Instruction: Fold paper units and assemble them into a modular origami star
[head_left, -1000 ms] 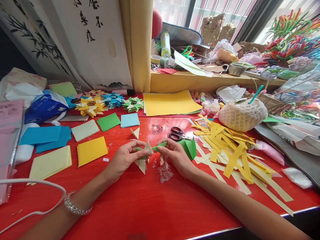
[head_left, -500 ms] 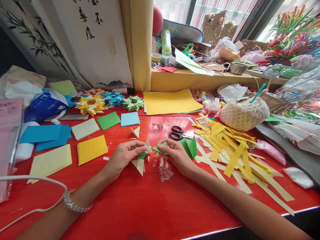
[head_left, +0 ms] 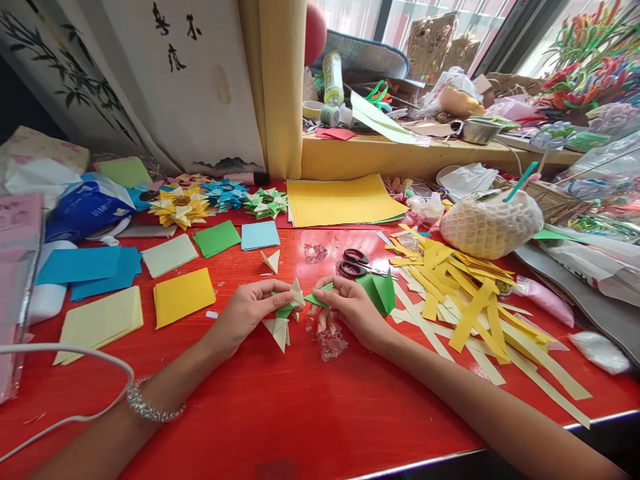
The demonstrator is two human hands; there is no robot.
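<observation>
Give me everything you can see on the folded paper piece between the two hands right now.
The folded paper piece is a small spiky assembly of pale cream points with green parts slotted in, matte craft paper by its look. The left hand pinches it from the left, cream tips pointing up and down past the fingers. The right hand pinches a green pointed unit whose tip meets the piece. It is held low over the red table; whether it touches the table is unclear.

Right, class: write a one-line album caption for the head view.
Left hand and right hand join a green folded paper piece to a pale paper star over a red table.
</observation>
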